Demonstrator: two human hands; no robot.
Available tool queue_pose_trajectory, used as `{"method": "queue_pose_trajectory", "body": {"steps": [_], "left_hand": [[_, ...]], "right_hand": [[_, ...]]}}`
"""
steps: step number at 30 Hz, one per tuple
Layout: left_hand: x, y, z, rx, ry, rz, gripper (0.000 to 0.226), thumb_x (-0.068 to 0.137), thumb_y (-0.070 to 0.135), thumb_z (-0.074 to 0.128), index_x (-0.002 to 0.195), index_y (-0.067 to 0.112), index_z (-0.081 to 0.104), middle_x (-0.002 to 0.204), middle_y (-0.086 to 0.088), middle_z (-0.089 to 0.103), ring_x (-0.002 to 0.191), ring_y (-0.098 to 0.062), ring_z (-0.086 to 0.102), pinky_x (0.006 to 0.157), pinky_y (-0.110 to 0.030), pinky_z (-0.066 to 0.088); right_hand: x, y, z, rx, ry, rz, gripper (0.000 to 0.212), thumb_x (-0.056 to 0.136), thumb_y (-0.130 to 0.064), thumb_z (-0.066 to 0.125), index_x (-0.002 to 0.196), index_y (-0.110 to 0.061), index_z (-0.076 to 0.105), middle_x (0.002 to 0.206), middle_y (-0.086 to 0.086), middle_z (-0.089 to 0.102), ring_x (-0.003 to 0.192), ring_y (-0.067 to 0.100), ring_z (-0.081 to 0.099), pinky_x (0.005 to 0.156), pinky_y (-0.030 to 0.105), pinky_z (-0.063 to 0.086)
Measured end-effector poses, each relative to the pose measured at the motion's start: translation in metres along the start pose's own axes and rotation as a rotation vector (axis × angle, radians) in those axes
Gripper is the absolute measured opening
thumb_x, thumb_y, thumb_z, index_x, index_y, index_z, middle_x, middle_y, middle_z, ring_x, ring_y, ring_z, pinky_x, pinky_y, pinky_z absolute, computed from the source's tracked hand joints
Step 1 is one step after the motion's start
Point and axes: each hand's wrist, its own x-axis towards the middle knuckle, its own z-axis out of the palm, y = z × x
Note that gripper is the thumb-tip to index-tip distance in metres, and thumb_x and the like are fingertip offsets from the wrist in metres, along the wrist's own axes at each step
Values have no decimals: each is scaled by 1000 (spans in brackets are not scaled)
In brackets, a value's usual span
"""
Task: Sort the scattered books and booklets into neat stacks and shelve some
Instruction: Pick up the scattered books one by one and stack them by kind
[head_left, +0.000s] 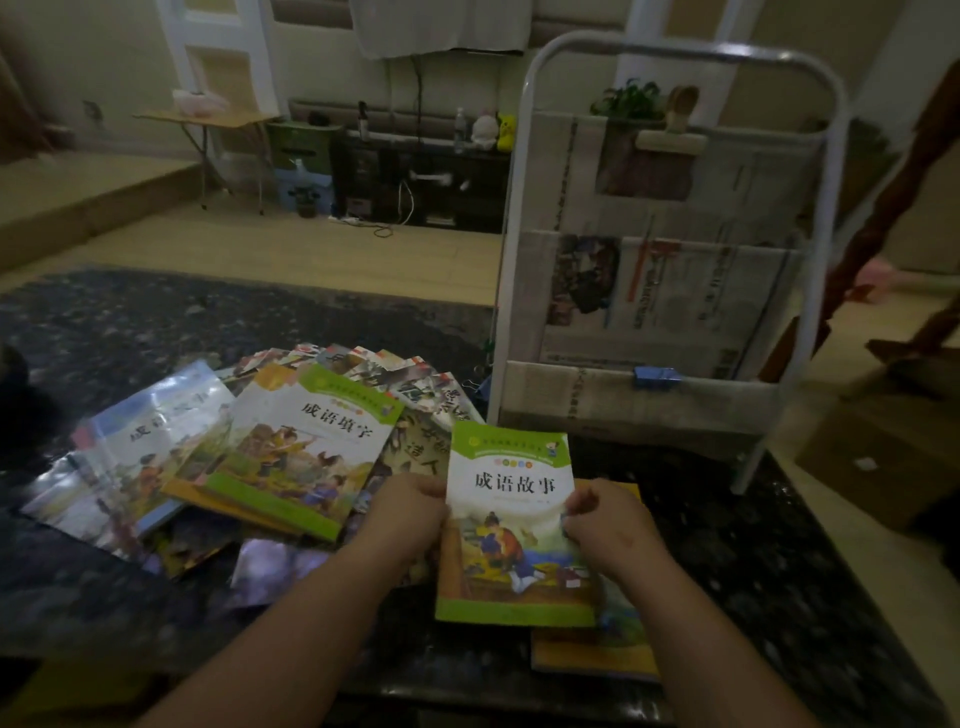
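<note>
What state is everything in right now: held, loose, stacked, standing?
Green-bordered picture book: held by both side edges.
Left hand: grips its left edge.
Right hand: pinches its right edge.
Glossy thin booklets: scattered, overlapping.
Second green-bordered book: lying askew on them.
Orange-edged book: flat, partly beneath the held one.
White metal rack: upright, newspapers draped inside.

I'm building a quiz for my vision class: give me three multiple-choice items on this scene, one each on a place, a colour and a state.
1. The white rack stands on which side of the scattered books? A left; B right; C beneath.
2. The clip on the rack's lowest rail is: A blue; B red; C yellow.
3. The green-bordered book is: A lying untouched; B open; C closed, held.
Answers: B, the rack rises to the books' right; A, the clip shows blue; C, left hand and right hand grip its side edges, cover shut.
</note>
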Motion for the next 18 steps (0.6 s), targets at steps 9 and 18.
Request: {"method": "queue_pose_trajectory", "body": {"steps": [9, 18], "left_hand": [[-9, -6, 55, 47, -105, 44, 36, 78, -7, 61, 75, 27, 71, 74, -8, 74, 76, -31, 70, 75, -47, 59], [-17, -7, 77, 116, -236, 102, 38, 82, -7, 62, 80, 30, 70, 82, -3, 76, 80, -19, 70, 86, -40, 56]], "right_hand": [[6, 29, -30, -265, 35, 104, 24, 96, -13, 45, 104, -3, 65, 115, 16, 64, 107, 33, 59, 82, 28, 46], [8, 43, -36, -324, 85, 204, 16, 91, -14, 52, 98, -7, 65, 112, 15, 65, 104, 34, 61, 73, 28, 42]]}}
